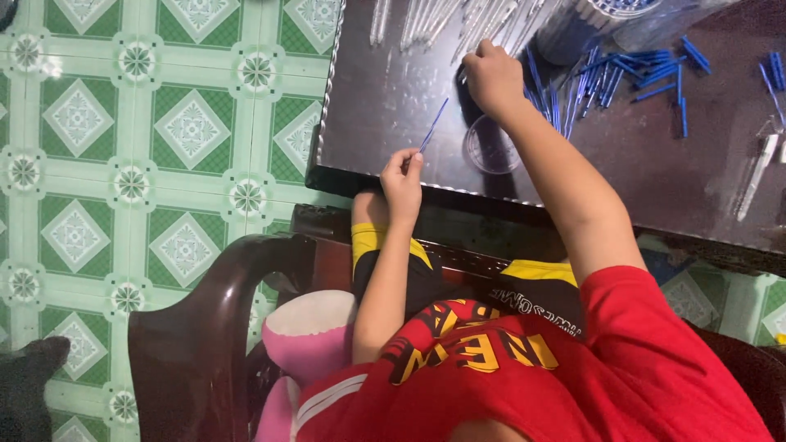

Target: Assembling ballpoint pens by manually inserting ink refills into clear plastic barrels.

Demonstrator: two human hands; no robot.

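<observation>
Left hand (402,182) pinching blue refill (434,124), right hand (491,78) closed on clear pen tubes (483,20)

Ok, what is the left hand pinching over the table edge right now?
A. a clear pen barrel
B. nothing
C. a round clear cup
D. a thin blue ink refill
D: the left hand pinches the lower end of a thin blue ink refill, which angles up over the dark table.

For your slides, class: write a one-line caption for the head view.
Left hand pinches a thin blue refill; right hand reaches clear pen barrels on a dark table.
</observation>
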